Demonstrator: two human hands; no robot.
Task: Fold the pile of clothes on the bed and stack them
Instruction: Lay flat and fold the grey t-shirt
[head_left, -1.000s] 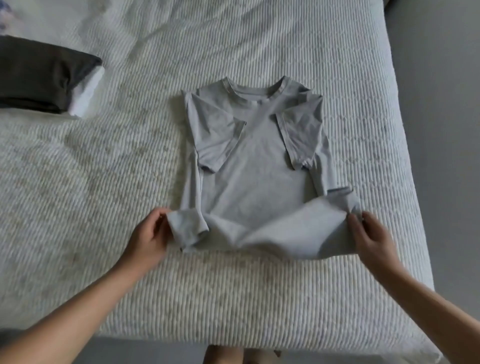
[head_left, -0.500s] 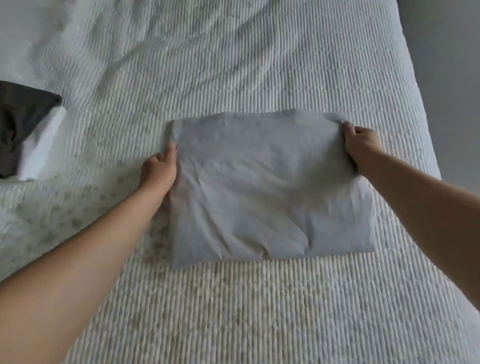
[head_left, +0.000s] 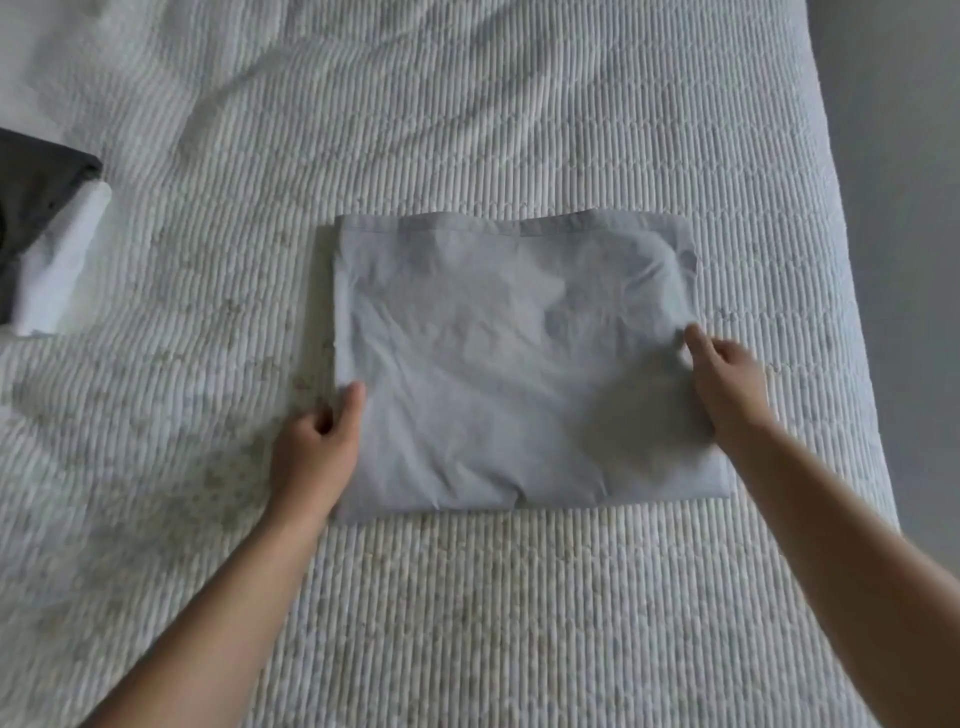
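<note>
A light grey T-shirt (head_left: 498, 364) lies folded in half as a wrinkled rectangle in the middle of the white ribbed bed cover (head_left: 467, 597). My left hand (head_left: 319, 447) sits at the shirt's left edge, thumb on the cloth and fingers loosely curled beside it. My right hand (head_left: 727, 379) rests over the shirt's right side, a finger pointing at the fabric near the edge; it is blurred. Neither hand clearly grips the cloth.
At the far left edge lies a stack of folded clothes: a dark grey garment (head_left: 36, 202) on top of a white one (head_left: 62, 270). The bed's right edge (head_left: 852, 312) drops off to a grey floor (head_left: 909, 156).
The shirt's bottom half was lifted and folded up over the collar. Both hands then let go of the far corners and drew back toward me along the shirt's sides.
</note>
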